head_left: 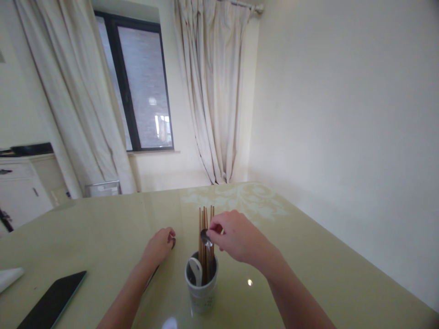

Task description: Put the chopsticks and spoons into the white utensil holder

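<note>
Cup (202,299) at lower centre of frame, upright on table (109,228). Inside: chopsticks (203,256) in a tall bunch, white spoon (196,270) leaning at left of rim. Right hand (236,235), below middle of frame: thumb and fingers closed in a pinch on bowl end of metal spoon (205,236), directly above cup, handle pointing down toward mouth beside chopsticks. Depth of handle hidden. Left hand (159,246), left of cup: fingers curled, mostly closed, at dark end of utensil (173,243); shaft running toward lower left behind wrist. Firmly held or merely touched: cannot tell. Lifted or flat on table: cannot tell either.

Likeliest trouble, by judgement: metal spoon snagging among chopsticks, from crowding in one narrow mouth. Possible slip too, from a fingertip pinch on smooth, curved metal. Sideways pull likely to tip cup, probably top-heavy with chopsticks and unsteadied by either hand. Lesser worry: utensil knocking cup on a careless swing right. Black slab (55,299) at lower left, well apart, probably safe from any spill.
</note>
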Demonstrator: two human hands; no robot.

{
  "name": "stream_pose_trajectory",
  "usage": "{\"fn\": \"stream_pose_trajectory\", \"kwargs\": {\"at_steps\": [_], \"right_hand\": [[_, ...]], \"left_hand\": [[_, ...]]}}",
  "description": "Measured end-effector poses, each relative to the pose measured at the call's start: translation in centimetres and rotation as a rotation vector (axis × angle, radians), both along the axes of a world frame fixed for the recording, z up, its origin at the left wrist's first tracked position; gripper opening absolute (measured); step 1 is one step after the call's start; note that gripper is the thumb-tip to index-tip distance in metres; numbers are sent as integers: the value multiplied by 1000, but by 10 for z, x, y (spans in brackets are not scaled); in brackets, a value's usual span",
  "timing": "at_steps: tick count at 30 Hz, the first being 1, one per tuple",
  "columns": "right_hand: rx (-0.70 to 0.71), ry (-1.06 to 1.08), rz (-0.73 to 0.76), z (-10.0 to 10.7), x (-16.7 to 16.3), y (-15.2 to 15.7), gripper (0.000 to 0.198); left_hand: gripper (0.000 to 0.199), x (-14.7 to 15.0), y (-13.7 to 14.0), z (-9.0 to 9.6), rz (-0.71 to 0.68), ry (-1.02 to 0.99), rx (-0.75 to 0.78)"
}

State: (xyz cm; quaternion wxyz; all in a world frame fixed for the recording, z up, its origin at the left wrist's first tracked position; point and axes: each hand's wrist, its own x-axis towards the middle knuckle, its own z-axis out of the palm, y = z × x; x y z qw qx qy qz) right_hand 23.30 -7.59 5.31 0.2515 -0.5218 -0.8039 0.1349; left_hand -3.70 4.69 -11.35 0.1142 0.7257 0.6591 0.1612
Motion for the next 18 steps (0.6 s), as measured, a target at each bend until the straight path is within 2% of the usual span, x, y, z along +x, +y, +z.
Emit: {"fn": "stream_pose_trajectory", "kwargs": {"at_steps": [2,4,7,9,11,13,15,18], "right_hand": [[21,-27,-26,2,1,-3,17],[63,-9,-62,6,2,-5,15],[147,99,-50,11,-2,-9,17],[185,227,15,14,-8,-12,18],[169,376,87,15,-15,-17,26],[114,511,147,15,-22,-22,39],[70,614,189,14,-26,-27,36],[47,696,221,13,-26,-29,13]], "left_hand": [[18,-2,0,7,-6,-41,-22],[12,-6,-3,24,-33,-194,-63],[19,-8,-21,71,-110,-603,-75],[28,-3,-43,111,-205,-744,61],[31,10,-70,147,-273,-801,226],[28,28,-98,171,-318,-874,375],[21,46,-121,182,-340,-904,484],[14,66,-140,182,-382,-920,559]]}}
